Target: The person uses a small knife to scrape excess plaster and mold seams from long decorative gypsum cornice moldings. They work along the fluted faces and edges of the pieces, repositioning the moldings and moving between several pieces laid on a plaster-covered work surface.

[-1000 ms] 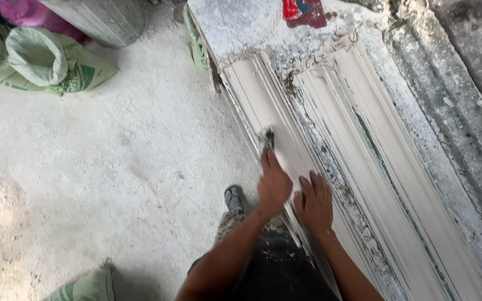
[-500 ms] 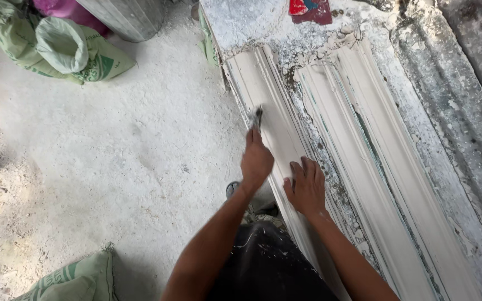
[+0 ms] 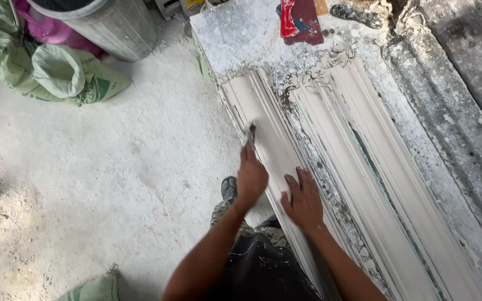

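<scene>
A long white plaster moulding (image 3: pixel 274 139) lies along the near edge of a plaster-crusted workbench (image 3: pixel 241 39). My left hand (image 3: pixel 251 177) is shut on a small dark-tipped tool (image 3: pixel 251 132) whose tip rests on the moulding's near face. My right hand (image 3: pixel 303 200) lies flat on the moulding just to the right, fingers spread, pressing it down. A second ridged white moulding (image 3: pixel 364 161) runs parallel further right on the bench.
A grey metal bin (image 3: pixel 107 25) and green-white sacks (image 3: pixel 68 75) stand on the dusty white floor (image 3: pixel 112 167) at top left. A red and maroon flat tool (image 3: pixel 299 22) lies at the bench's far end. Another sack (image 3: pixel 93 289) sits at bottom left. My shoe (image 3: pixel 229 188) shows below the bench edge.
My left hand has slid the tool further up along the moulding. My right hand has stayed flat on it. The view has shifted a little.
</scene>
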Available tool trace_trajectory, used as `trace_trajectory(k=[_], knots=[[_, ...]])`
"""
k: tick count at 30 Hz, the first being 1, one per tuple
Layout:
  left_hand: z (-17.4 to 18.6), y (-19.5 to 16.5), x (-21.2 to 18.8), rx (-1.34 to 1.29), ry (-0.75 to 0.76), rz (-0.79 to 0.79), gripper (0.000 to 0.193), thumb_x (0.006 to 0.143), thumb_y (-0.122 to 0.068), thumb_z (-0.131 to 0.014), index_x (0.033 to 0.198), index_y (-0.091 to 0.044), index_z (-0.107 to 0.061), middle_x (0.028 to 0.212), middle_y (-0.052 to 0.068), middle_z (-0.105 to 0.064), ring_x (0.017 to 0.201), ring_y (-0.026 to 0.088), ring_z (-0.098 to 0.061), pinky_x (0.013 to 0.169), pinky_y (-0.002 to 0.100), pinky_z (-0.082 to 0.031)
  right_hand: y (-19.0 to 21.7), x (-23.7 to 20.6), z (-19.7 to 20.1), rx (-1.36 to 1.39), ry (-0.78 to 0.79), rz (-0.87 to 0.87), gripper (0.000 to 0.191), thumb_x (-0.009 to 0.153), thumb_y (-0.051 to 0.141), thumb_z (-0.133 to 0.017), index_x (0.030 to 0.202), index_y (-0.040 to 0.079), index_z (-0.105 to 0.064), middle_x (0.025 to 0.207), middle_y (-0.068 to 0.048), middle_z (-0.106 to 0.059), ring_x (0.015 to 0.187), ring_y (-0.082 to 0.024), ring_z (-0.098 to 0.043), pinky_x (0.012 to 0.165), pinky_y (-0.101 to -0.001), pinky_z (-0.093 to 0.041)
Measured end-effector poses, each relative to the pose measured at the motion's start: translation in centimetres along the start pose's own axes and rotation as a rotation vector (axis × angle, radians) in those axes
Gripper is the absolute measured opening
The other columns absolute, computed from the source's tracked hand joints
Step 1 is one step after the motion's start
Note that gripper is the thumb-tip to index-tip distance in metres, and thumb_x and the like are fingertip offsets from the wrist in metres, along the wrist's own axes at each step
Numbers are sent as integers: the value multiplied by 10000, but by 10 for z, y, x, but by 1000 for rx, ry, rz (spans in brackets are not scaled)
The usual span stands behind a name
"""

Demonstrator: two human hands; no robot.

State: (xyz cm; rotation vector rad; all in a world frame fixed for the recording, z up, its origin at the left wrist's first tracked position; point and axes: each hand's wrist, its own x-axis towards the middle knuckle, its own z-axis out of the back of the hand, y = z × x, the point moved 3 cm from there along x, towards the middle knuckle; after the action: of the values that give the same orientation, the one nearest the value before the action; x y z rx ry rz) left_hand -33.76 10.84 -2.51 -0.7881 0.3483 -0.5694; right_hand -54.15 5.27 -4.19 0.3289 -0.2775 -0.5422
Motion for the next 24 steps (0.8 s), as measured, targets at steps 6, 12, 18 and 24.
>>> trace_trajectory(k=[6, 12, 18, 24], knots=[[17, 10, 76, -5, -58, 49, 613, 940, -23, -451, 1543, 18, -349, 1550, 294, -422, 1250, 474, -614, 1020, 497, -560, 0, 3, 3, 43, 33, -53, 520, 901, 337, -606, 1369, 111, -577, 1538, -202, -423, 1463, -411, -369, 1198, -527, -306], [22, -1, 60, -19, 39, 57, 653, 895, -31, -504, 1519, 43, -326, 1533, 333, -369, 1270, 523, -532, 1026, 527, -489, -3, 5, 2, 13, 80, -129, 499, 867, 346, -638, 1322, 141, -606, 1519, -181, -438, 1448, -389, -374, 1173, -525, -315], [47, 4, 124, -6, 3, 62, 490, 941, -31, -459, 1428, 15, -492, 1462, 285, -538, 1188, 489, -628, 987, 534, -539, 0, 8, 9, 48, 14, -110, 477, 864, 353, -647, 1298, 156, -628, 1518, -161, -486, 1443, -389, -420, 1147, -513, -380], [39, 38, 45, -262, 110, 85, 552, 1000, -131, -514, 1488, 57, -338, 1193, 297, -644, 842, 348, -720, 716, 461, -588, -4, 9, 12, 56, 21, -150, 463, 834, 379, -672, 1259, 196, -674, 1493, -119, -525, 1414, -349, -459, 1132, -509, -397]])
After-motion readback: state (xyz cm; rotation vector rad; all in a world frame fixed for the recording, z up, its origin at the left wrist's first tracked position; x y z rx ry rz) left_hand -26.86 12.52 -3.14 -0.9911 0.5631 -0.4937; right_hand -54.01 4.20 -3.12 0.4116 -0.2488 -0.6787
